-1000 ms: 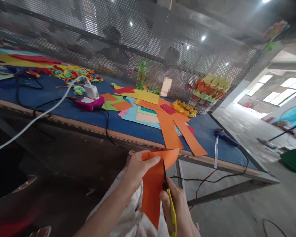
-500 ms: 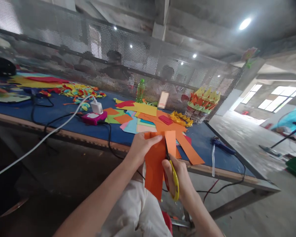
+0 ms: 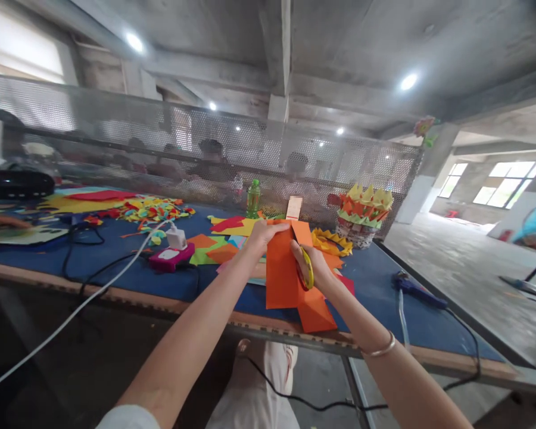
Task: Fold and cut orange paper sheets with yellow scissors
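Observation:
A sheet of orange paper (image 3: 281, 271) hangs upright over the table's front part, pinched along its top edge by my left hand (image 3: 262, 235). My right hand (image 3: 315, 268) is closed round the yellow handles of a pair of scissors (image 3: 309, 271). Their blades point up at a cut in the paper and are mostly hidden by my fingers and the sheet. To the right of the cut a strip of orange paper (image 3: 301, 231) stands partly apart. Another orange piece (image 3: 317, 313) shows below my right hand. Coloured sheets (image 3: 226, 253) lie behind my left hand.
On the blue table (image 3: 370, 310) stand a green bottle (image 3: 253, 199) and a basket of folded paper (image 3: 361, 217). A glue gun (image 3: 417, 292) lies at the right, a magenta power socket (image 3: 172, 257) at the left. Another person's hand (image 3: 2, 223) is at the far left.
My view has tilted up. Both hands, the orange paper and the scissors now appear higher in the picture and farther over the table. The scissors stand higher along the sheet.

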A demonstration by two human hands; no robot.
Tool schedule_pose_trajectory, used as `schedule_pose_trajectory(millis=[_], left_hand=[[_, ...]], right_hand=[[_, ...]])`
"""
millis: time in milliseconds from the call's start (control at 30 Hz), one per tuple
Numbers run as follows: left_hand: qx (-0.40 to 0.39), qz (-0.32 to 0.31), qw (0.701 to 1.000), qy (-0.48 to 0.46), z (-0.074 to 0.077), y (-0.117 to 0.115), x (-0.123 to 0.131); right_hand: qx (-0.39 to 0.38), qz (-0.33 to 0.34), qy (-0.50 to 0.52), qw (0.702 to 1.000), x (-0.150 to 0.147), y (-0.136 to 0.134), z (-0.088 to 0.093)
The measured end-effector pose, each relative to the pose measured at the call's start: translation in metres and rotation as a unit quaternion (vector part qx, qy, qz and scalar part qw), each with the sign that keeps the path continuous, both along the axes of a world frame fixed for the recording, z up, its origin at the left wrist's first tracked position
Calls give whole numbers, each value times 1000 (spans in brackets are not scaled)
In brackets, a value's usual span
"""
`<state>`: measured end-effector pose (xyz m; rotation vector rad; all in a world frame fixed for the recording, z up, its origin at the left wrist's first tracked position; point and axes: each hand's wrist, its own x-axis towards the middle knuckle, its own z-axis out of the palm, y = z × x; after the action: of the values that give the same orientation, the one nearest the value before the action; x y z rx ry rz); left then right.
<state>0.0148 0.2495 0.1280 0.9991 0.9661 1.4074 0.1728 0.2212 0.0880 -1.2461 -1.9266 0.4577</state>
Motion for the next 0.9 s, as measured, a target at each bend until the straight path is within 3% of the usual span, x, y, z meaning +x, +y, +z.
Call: schedule_pose_trajectory(millis=[167,333,900], left_hand=[[-22,-5,1000,8,-17,29,-1],[-31,-9,999,4,-29,41,-8],[-88,-73,992,-43,-22,28,1]], right_hand=[[-46,6,6,999,-3,25,-14],[-69,9,12,997,-8,33,-21],[-3,-15,0,1000,-10,32,-19]])
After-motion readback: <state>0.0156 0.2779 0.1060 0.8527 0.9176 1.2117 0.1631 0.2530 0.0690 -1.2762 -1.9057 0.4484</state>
